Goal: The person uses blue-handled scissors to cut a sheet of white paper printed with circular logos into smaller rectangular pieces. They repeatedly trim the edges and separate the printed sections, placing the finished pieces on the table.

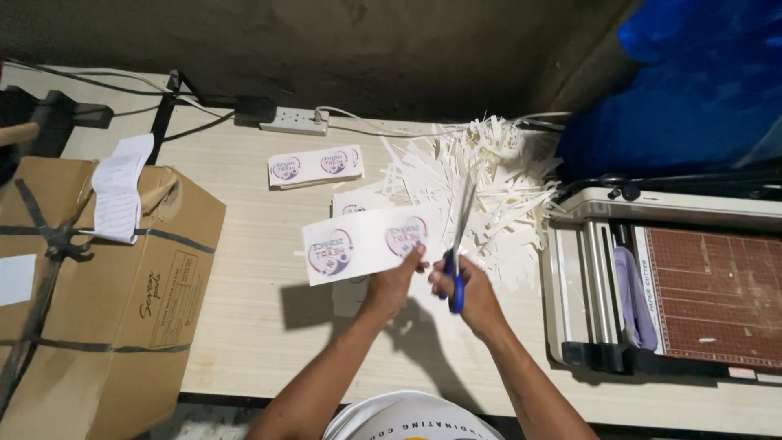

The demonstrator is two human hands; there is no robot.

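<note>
My left hand (394, 281) pinches the lower right edge of a white printed sheet (368, 242) that bears two round red-and-blue emblems, held above the table. My right hand (470, 292) grips blue-handled scissors (459, 244), whose blades point up and away along the sheet's right edge. Just behind the sheet lies another printed sheet (357, 204), partly hidden by it.
A heap of white paper strips (476, 175) lies behind the scissors. A stack of printed strips (316, 165) sits further back. A paper cutter (676, 281) stands at right, a strapped cardboard box (98, 285) at left, a power strip (295, 121) by the wall.
</note>
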